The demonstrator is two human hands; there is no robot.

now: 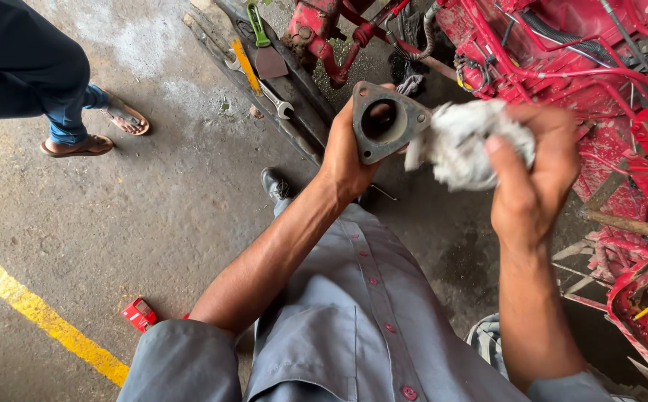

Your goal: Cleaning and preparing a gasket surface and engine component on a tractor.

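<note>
My left hand (pixel 342 152) grips a grey metal flange (pixel 386 120), a three-cornered plate with a round bore, held up with the bore facing me. My right hand (pixel 536 175) is closed around a crumpled white rag (pixel 465 141), which presses against the flange's right edge. Both hands are raised above my lap, in front of my grey button shirt (pixel 354 313).
A red machine (pixel 562 52) with hoses and pipes fills the upper right. Wrenches (pixel 264 82), a scraper (pixel 268 56) and other tools lie on a plank ahead. Another person's legs in sandals (pixel 78 145) stand at upper left. A small red object (pixel 139 314) and a yellow floor line (pixel 41 316) lie lower left.
</note>
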